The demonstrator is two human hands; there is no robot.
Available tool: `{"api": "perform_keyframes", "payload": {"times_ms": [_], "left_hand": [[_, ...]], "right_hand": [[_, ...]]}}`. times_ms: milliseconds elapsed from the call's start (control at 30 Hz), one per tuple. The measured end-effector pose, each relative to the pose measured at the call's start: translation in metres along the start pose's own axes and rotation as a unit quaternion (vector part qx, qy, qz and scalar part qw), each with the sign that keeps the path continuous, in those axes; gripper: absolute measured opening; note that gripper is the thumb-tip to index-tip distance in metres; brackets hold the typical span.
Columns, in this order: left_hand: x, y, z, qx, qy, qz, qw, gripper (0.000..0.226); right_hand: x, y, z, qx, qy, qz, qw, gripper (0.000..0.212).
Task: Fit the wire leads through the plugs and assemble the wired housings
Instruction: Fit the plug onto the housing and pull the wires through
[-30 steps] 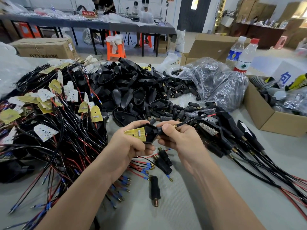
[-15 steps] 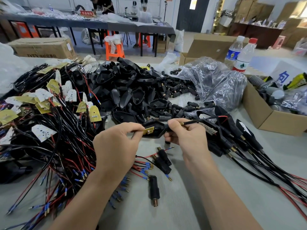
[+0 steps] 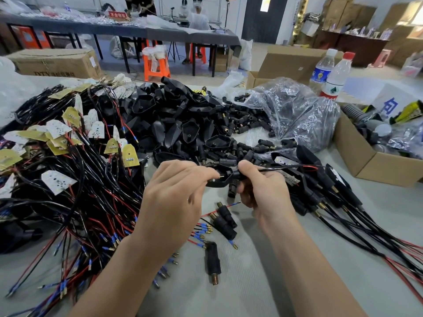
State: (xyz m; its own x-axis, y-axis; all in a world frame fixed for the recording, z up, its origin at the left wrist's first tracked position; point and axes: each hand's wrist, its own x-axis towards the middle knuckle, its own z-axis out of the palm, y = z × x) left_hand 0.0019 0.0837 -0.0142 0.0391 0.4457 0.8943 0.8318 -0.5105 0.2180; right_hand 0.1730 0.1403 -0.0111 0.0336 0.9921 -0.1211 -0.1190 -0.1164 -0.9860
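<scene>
Bare grey table (image 3: 240, 294) only btwn forearms and front-R. Wire-lead pile (image 3: 80, 179) crowds L edge, finished cables (image 3: 329, 191) fan R, cardboard box (image 3: 366, 165) blocks far R. Black housing (image 3: 220, 179) is held above table at centre, long axis approx L-R, narrow neck to R, wire lead (image 3: 288, 167) exits R. L hand (image 3: 174, 197) pinches wide end; R hand (image 3: 263, 191) grips neck. Loose plug (image 3: 213, 263) lies below, brass tip toward viewer. Carton (image 3: 57, 62) reads "DTY".
</scene>
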Motion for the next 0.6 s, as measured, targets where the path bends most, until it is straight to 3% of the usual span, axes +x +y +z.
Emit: {"api": "perform_keyframes", "payload": {"times_ms": [167, 400, 500, 600], "left_hand": [[-0.001, 0.005, 0.002, 0.017, 0.028, 0.027, 0.999, 0.017], [0.001, 0.004, 0.001, 0.076, 0.073, 0.045, 0.993, 0.024], [-0.001, 0.001, 0.003, 0.061, 0.015, 0.002, 0.998, 0.023], [-0.003, -0.001, 0.003, 0.019, -0.096, -0.122, 0.988, 0.029]], "right_hand": [[0.0, -0.001, 0.0, -0.021, 0.029, -0.008, 0.999, 0.051], [0.004, -0.001, -0.007, 0.036, -0.099, 0.032, 0.994, 0.025], [0.008, 0.001, -0.007, 0.104, -0.081, 0.056, 0.99, 0.027], [0.012, 0.003, -0.01, 0.117, -0.067, 0.06, 0.989, 0.022]]}}
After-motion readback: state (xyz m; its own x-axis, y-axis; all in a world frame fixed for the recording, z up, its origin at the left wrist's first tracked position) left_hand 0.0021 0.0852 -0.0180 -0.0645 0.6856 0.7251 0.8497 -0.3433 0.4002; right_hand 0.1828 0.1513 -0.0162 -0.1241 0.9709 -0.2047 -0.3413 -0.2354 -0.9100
